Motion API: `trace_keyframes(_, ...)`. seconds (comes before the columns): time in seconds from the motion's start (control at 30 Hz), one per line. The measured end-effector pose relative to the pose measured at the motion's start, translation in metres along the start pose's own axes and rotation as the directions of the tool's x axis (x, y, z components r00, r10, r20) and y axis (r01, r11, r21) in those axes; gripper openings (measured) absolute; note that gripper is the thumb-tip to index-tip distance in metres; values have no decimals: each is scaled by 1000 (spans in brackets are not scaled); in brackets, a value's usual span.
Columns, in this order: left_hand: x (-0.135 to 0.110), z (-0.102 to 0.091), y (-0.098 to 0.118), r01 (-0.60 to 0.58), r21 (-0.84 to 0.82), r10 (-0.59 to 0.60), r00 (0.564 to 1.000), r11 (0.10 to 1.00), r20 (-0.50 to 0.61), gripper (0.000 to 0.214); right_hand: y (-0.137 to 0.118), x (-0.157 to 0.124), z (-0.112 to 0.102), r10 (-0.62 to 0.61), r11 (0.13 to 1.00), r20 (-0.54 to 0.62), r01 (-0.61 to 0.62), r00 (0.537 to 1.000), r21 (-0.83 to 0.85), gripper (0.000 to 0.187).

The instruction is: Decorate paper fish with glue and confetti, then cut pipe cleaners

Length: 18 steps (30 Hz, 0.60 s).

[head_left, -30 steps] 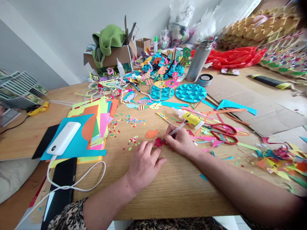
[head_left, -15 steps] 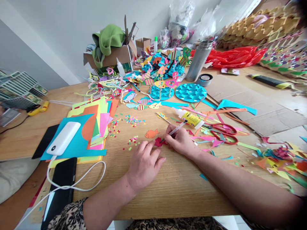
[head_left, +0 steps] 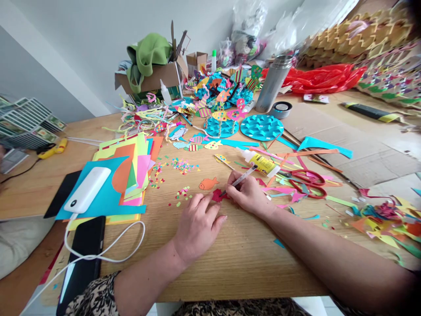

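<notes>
My right hand grips a slim light-coloured pen, its dark tip down on a small dark-pink paper cutout. The cutout lies flat on the wooden table, partly covered by my fingers; it looks like a fish. My left hand rests palm down with its fingers stretched out, the fingertips at the cutout's left edge. Just beyond the fingers is an orange paper fish with drawn lines. Small round paper dots are scattered to the left of it.
A yellow-labelled glue bottle and red-handled scissors lie among paper strips at right. Coloured sheets carry a white power bank; its cable crosses a black phone. A steel flask stands behind. Someone's arm is at far left.
</notes>
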<state>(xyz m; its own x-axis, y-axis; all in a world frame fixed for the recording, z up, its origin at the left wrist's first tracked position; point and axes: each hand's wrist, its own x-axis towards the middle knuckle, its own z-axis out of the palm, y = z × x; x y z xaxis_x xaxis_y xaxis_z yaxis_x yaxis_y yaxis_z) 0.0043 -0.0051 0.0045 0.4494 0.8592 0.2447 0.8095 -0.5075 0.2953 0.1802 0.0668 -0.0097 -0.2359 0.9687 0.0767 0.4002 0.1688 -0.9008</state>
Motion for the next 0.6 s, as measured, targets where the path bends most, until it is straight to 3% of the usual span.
trace_keyframes(0.6, 1, 0, 1, -1, 9, 1, 1000, 1000, -10, 22, -2, -1, -1, 1, 1000, 14, -1, 1000, 10, 9)
